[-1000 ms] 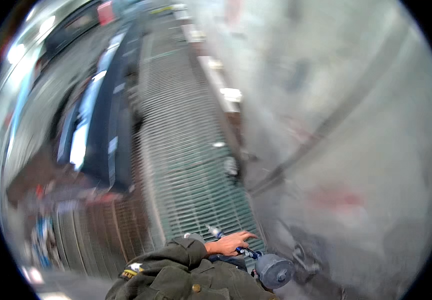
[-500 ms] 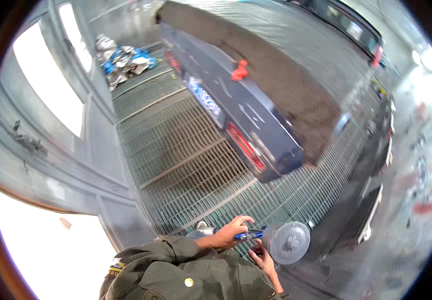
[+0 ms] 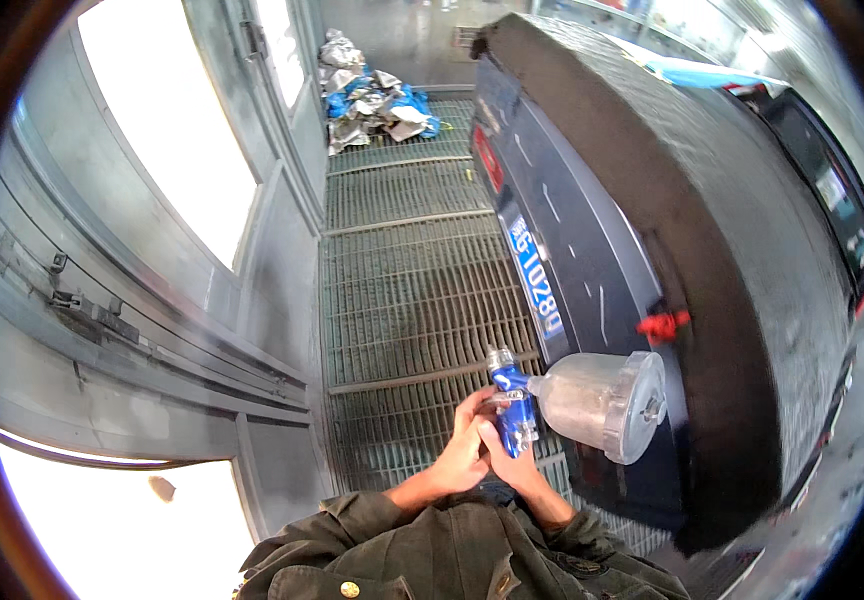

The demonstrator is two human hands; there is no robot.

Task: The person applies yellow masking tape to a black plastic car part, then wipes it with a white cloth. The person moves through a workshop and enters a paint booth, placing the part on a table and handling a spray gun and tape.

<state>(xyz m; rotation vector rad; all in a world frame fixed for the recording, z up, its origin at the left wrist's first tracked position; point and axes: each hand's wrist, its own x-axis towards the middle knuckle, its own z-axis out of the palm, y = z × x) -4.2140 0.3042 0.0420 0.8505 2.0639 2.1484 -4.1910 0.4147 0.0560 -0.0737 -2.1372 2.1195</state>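
A blue spray gun is in front of me, its metal front end pointing away. From its side a translucent plastic paint cup sticks out to the right, lying sideways with its lid outward. My right hand is closed around the gun's lower part, its thumb along the near side. My left hand meets it from the left, its bent fingers closed against the gun near the trigger. Some fingertips are hidden behind the gun. Beyond the cup is the dark blue rear of a car.
Dark sheeting covers the car's upper part, with a red knotted piece at its edge. Metal floor grating runs along the car. Grey wall panels with bright windows stand left. Crumpled silver and blue sheeting lies far back.
My view has turned, so the car now sits farther right and nearer. The spray gun has turned, its cup now extending to the right. My hands have come together on it.
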